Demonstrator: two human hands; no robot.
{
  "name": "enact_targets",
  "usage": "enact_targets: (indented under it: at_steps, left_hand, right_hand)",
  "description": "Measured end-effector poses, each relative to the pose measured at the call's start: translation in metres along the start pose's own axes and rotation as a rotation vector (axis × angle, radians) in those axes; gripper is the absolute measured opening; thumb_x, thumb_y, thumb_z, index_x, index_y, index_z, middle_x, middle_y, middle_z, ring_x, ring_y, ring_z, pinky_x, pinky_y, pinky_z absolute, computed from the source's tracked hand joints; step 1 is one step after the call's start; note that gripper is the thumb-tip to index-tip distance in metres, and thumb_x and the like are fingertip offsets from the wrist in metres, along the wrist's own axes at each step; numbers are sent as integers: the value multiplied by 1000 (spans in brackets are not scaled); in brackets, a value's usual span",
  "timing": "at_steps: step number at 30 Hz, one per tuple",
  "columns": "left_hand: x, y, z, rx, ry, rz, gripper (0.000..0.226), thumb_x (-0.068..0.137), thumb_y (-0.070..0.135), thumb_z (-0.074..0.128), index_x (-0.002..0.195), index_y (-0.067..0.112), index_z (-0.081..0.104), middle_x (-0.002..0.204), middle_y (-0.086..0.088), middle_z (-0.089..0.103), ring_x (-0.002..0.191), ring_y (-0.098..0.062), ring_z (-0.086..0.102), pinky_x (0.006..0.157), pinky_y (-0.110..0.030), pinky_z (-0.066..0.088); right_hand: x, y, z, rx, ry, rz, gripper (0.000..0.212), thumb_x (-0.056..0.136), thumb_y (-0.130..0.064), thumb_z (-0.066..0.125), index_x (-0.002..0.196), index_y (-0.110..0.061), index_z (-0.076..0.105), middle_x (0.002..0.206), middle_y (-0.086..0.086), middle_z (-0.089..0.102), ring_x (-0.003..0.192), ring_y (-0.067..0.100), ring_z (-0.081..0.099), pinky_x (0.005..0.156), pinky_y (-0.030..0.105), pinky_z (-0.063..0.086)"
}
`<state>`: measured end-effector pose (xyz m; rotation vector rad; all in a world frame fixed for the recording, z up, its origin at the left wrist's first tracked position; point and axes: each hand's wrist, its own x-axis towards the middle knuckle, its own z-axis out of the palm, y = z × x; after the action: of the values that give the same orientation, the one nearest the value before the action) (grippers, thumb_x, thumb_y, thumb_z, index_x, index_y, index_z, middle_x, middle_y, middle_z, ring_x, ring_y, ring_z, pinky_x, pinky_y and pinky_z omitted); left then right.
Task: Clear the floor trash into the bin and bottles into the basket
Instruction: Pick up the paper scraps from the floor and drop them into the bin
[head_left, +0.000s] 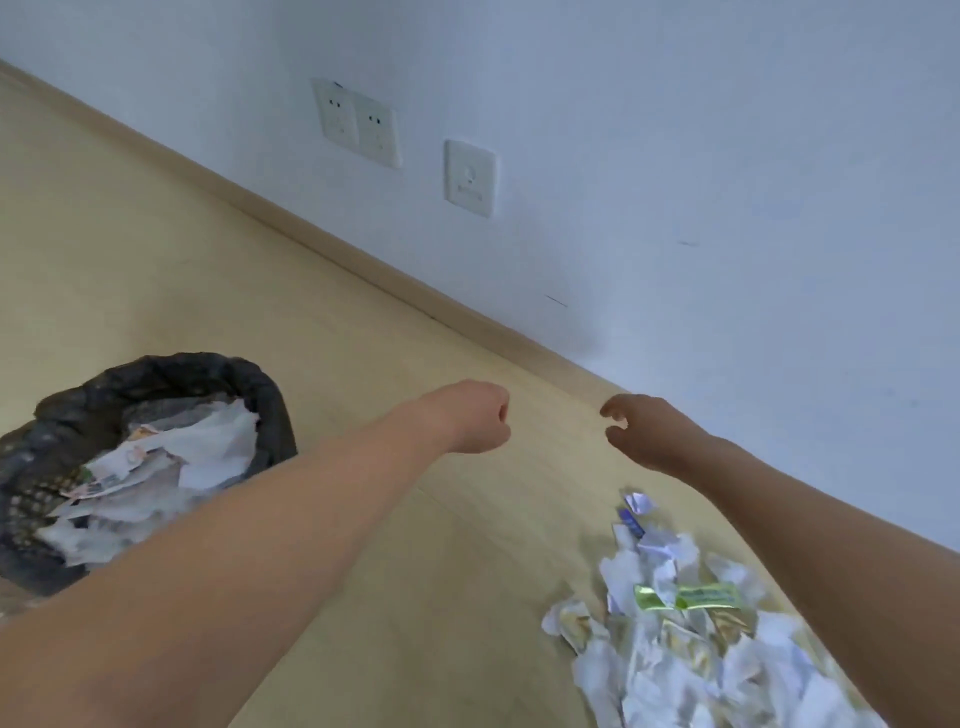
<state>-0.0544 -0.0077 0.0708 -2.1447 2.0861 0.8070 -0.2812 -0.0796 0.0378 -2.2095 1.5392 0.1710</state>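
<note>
Hands first: left hand (475, 415) curled into a loose fist, holding nothing visible; right hand (644, 431) half open, fingers hooked, empty. Both raised over bare floor (208, 270), near each other, not touching. Trash pile (691, 629) of crumpled paper and wrappers lies below and behind right hand, closer to right arm, stretched along wall line. Bin (135, 467) with black liner sits beside left forearm, already partly filled with paper. No bottles or basket in view. Green-yellow wrapper (685, 597) in pile carries print, too blurred to read. Wall sockets (358, 124) beyond hands, markings unreadable.
</note>
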Motion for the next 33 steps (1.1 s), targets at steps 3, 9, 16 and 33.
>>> enact_targets:
  at_steps: [3,9,16,33]
  left_hand:
    - [25,48,58,13,-143,24,23,93,22,48,112,14,57,118,-5,59,105,-24,55,80,-29,41]
    - [53,103,171,-88,-338,-83,33,89,34,54,113,11,58,117,-5,60,108,-25,57,86,-32,45]
    - [64,115,239,-141,-283,-273,24,88,34,49,104,20,60,118,-3,48,117,-26,39,93,-29,39]
    - [67,85,165,-1157,-146,-504,16,85,11,46,79,6,60,76,-9,59,63,-23,55,60,-31,50]
  right_hand:
    - [-6,61,31,58,-27,135,39,91,-20,50,130,-20,53,130,4,56,120,21,50,99,31,40]
    - [-6,131,89,57,-75,297,36,92,-29,49,125,-16,51,125,6,54,113,25,53,93,35,44]
    - [4,150,127,128,-45,280,58,92,-39,49,144,-28,27,124,8,53,109,29,53,89,38,42]
    - [30,140,124,-21,83,174,36,97,-17,38,112,-34,66,101,-2,60,88,21,60,80,31,40]
